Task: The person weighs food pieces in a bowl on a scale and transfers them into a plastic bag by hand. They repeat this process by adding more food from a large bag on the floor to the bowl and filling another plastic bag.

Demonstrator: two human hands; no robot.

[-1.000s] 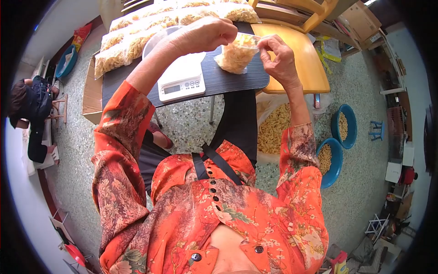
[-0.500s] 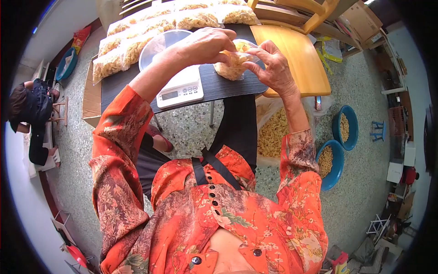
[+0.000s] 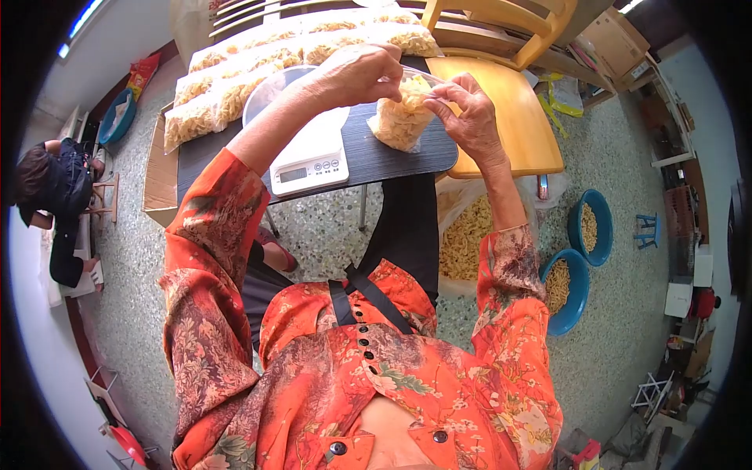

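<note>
A clear plastic bag [image 3: 400, 125] filled with pale yellow, curly dry pieces stands upright near the front edge of the dark table [image 3: 368, 166]. My left hand [image 3: 362, 76] pinches the left side of its top edge. At the opposite corner, my right hand [image 3: 470, 116] grips the plastic between thumb and fingers. The bag's mouth is stretched between both hands. Just left of the bag sits a white digital scale [image 3: 311, 160]. Behind it, partly covered by my left forearm, is a translucent round bowl [image 3: 262, 98].
Several filled bags [image 3: 223, 98] lie in rows at the back left. A wooden chair [image 3: 509, 106] adjoins the table's right side. Below it, a large clear sack [image 3: 466, 239] holds more pieces. Two blue basins [image 3: 578, 301] stand on the floor. Another person [image 3: 63, 184] sits far left.
My left hand has shifted slightly left, and the bag's top is now pulled wider and straighter. The bag's filled body shows more clearly. The whole view has tilted slightly.
</note>
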